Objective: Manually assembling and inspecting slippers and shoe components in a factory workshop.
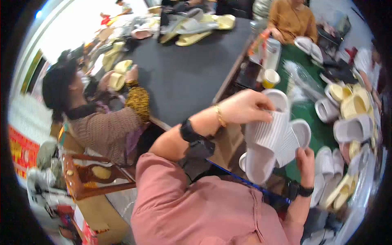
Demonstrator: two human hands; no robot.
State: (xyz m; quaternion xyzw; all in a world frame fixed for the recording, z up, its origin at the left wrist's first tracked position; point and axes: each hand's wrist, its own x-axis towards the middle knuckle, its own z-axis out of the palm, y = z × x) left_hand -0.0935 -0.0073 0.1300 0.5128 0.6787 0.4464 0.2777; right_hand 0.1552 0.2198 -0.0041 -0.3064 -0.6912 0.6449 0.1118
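My left hand (247, 107), with a gold bracelet and black wrist strap, pinches a pale grey ribbed slipper (261, 163) by its strap. The slipper hangs at a slant, its sole facing away. Just right of it, my right hand (305, 162) is closed at the edge of a second pale grey slipper (300, 132). The two slippers overlap, the left one partly in front. Behind them, part of another light rounded thing (242, 162) shows low down; its kind is hidden.
A green-topped table (302, 110) to the right carries several grey and yellow slippers (353, 128), clear plastic bags (304, 81), a yellow cup (270, 77) and a clear jar (271, 55). A dark table (183, 69) lies ahead. A co-worker (102, 122) sits left, handling yellow slippers; another person (292, 20) sits opposite.
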